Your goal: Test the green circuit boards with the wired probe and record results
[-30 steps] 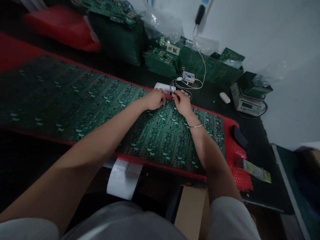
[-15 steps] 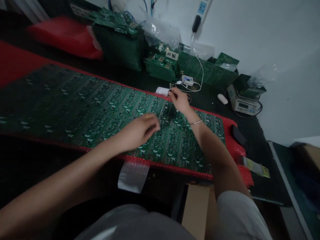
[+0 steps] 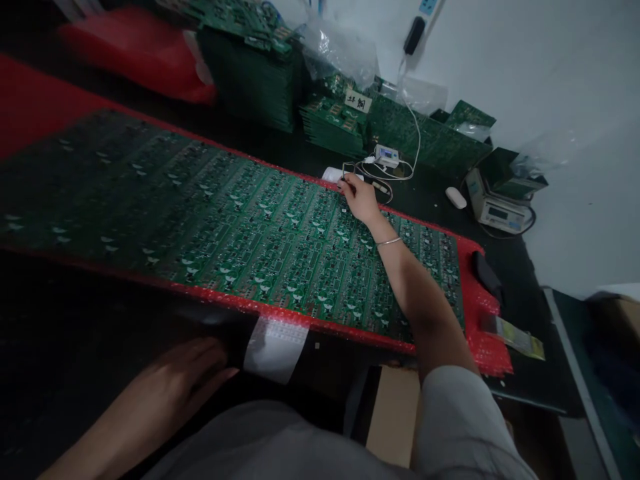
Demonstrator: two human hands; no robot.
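My right hand [image 3: 359, 198] is over the far edge of a wide field of green circuit boards [image 3: 240, 220], its thumb and fingertips pinched together. What they hold is too small and dark to make out. Just beyond the fingertips lie a white object [image 3: 330, 175] and a thin cable, partly covered by the hand. My left hand [image 3: 183, 373] is low in front of the bench edge, in dim light. Its fingers are loosely stretched and the thumb stands apart, with nothing visible in it. A white paper sheet [image 3: 277, 347] hangs from the near edge, right of this hand.
Red bubble wrap [image 3: 480, 340] lies under the boards. Behind are stacked boards [image 3: 333, 130] with a handwritten label [image 3: 359, 101], a small display device [image 3: 387, 157], a white mouse-shaped object [image 3: 455, 197] and a scale [image 3: 497, 210]. A cardboard box [image 3: 394, 413] stands below the near edge.
My left hand has moved from above the boards down and left, past the near edge. My right hand stays pinched at the far edge. The view has shifted slightly.
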